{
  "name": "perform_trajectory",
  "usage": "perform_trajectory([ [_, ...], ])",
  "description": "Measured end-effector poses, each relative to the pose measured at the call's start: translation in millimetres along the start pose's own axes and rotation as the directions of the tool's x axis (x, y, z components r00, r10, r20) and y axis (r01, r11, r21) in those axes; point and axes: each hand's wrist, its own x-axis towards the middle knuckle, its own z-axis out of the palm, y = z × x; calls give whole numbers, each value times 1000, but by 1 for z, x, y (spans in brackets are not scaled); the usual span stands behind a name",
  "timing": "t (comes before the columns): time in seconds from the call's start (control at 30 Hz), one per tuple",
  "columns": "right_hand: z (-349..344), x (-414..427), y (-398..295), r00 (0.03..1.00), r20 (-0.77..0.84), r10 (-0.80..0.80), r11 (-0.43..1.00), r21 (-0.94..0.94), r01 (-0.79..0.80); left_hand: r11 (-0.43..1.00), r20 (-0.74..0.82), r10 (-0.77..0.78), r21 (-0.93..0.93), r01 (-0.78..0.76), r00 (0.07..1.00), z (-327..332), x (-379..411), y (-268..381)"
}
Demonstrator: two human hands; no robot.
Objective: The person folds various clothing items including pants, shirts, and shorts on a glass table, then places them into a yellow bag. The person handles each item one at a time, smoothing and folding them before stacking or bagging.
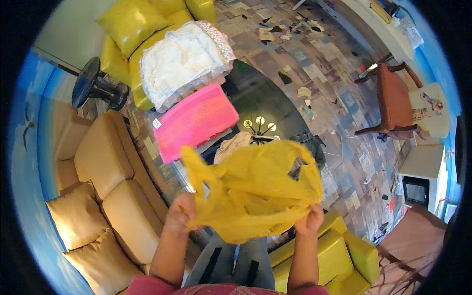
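A yellow cloth garment (258,191) is spread in the air between my two hands, with a hole or opening near its upper right. My left hand (181,212) pinches its lower left edge, and my right hand (310,219) grips its lower right edge. Beyond it, a folded pink cloth (199,120) with a white tag lies at the near left of the dark glossy table (273,99). A stack of folded white fabric (184,61) rises behind the pink one. A beige cloth (232,145) and a dark grey cloth (311,147) are partly hidden behind the yellow garment.
A tan sofa (118,177) with cushions stands at left. Yellow-green armchairs (324,254) are at lower right and upper left, near a black side table (86,83). Scraps (304,92) litter the patterned floor. An orange-brown chair (394,99) stands at right.
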Motion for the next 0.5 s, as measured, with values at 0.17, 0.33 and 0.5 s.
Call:
perform_trajectory([
  [0.17, 7, 7, -24, 997, -6, -80, 996, -30, 79, 814, -352, 184, 578, 58, 918, -7, 13, -1],
  [0.33, -64, -6, -6, 973, -231, -23, 983, -183, -20, -146, -445, 195, 868, 474, 874, -44, -5, -43],
  [0.5, -66, -1, 24, 765, -579, -283, 627, -715, -309, -208, -531, 191, 800, 563, 825, -101, -16, -86],
])
